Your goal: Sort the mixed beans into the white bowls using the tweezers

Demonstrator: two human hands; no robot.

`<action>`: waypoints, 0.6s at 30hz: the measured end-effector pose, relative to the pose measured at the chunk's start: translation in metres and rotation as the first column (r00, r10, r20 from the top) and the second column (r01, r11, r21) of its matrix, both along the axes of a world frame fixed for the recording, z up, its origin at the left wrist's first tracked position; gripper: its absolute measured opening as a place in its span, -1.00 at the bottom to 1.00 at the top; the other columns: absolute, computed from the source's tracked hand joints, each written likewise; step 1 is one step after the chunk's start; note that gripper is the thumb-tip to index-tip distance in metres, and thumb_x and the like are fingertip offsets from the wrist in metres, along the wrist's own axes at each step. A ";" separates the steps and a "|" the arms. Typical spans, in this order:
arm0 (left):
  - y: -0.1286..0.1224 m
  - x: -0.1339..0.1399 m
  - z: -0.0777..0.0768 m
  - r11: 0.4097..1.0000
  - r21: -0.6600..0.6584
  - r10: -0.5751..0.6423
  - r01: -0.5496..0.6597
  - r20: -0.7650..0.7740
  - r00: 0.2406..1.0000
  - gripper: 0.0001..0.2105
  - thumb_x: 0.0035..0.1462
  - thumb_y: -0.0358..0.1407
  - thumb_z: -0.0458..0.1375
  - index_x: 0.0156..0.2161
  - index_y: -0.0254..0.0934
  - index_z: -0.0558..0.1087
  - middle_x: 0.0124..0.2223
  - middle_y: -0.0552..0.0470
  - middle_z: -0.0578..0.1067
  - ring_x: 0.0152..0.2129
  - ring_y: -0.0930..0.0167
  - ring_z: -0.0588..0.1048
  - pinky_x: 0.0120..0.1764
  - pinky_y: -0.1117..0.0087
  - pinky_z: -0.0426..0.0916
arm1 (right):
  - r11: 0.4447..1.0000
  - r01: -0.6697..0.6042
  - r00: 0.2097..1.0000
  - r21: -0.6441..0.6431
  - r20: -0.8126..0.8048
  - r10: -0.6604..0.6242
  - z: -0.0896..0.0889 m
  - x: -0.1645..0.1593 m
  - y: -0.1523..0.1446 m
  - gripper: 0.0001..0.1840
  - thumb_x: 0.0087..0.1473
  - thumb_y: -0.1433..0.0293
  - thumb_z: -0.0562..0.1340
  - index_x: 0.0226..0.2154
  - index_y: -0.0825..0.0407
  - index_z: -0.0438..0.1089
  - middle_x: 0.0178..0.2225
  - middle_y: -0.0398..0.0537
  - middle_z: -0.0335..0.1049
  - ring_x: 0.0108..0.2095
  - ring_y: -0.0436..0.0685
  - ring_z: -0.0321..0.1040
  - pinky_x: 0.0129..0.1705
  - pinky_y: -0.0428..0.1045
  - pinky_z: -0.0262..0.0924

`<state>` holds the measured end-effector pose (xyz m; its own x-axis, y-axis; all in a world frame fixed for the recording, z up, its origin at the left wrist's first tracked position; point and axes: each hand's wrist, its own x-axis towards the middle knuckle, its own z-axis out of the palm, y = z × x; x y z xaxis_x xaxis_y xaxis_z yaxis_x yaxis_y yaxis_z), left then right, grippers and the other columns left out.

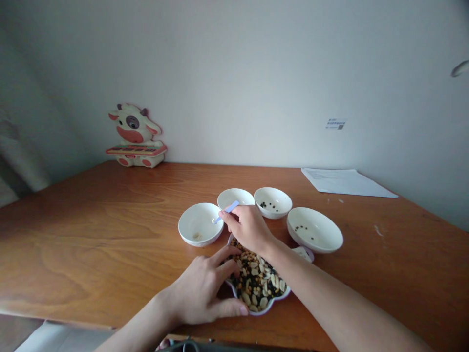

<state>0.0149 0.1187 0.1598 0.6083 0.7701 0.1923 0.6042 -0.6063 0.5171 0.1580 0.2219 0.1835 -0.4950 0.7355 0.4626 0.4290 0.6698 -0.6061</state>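
My right hand [251, 226] pinches lilac plastic tweezers [230, 207]. Their tip, with a small pale piece [214, 221] at it, is over the right side of the left white bowl [188, 222]. A few pale bits [198, 236] lie in that bowl. My left hand [208, 286] grips the left edge of a lilac-rimmed, scalloped tray [271, 304], fingertips over the rim and thumb at the near side. Mixed peanuts, yellow kernels and dark beans [258, 278] fill the tray. My right wrist and forearm cover part of it.
Behind my right hand stands another white bowl [234, 195]. Two white bowls [276, 195] [322, 227] to the right hold several dark beans or seeds. A cow-shaped toy keyboard [135, 142] is at the back left. White papers [340, 181] lie at the back right by the wall.
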 end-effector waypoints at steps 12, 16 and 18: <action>0.001 0.001 -0.001 1.000 -0.012 0.012 -0.012 -0.042 0.999 -0.48 0.19 0.18 0.11 -0.10 -0.29 0.44 0.16 -0.23 0.36 -0.03 0.07 0.48 -0.06 0.10 0.46 | 0.999 0.010 0.997 -0.052 0.074 -0.006 0.001 0.013 -0.001 -0.59 0.26 0.29 0.18 -0.58 0.08 0.42 -0.60 -0.09 0.43 -0.56 0.00 0.29 -0.48 -0.08 0.03; 0.001 -0.001 -0.002 1.000 -0.015 0.019 -0.019 -0.054 0.998 -0.48 0.19 0.19 0.11 -0.08 -0.28 0.43 0.19 -0.23 0.34 0.00 0.04 0.47 -0.05 0.05 0.46 | 0.999 0.042 0.999 0.010 0.032 -0.042 0.007 0.035 -0.003 -0.54 0.26 0.24 0.15 -0.62 0.07 0.34 -0.65 -0.14 0.32 -0.59 -0.02 0.18 -0.50 -0.07 -0.05; 0.002 -0.001 -0.003 1.000 -0.015 0.020 -0.021 -0.052 0.998 -0.46 0.19 0.20 0.10 -0.08 -0.28 0.42 0.20 -0.24 0.34 0.00 0.03 0.48 -0.07 0.06 0.47 | 0.998 0.046 0.999 0.039 -0.011 -0.046 0.006 0.052 -0.004 -0.53 0.25 0.24 0.15 -0.64 0.07 0.28 -0.68 -0.18 0.25 -0.61 -0.04 0.13 -0.49 -0.06 -0.06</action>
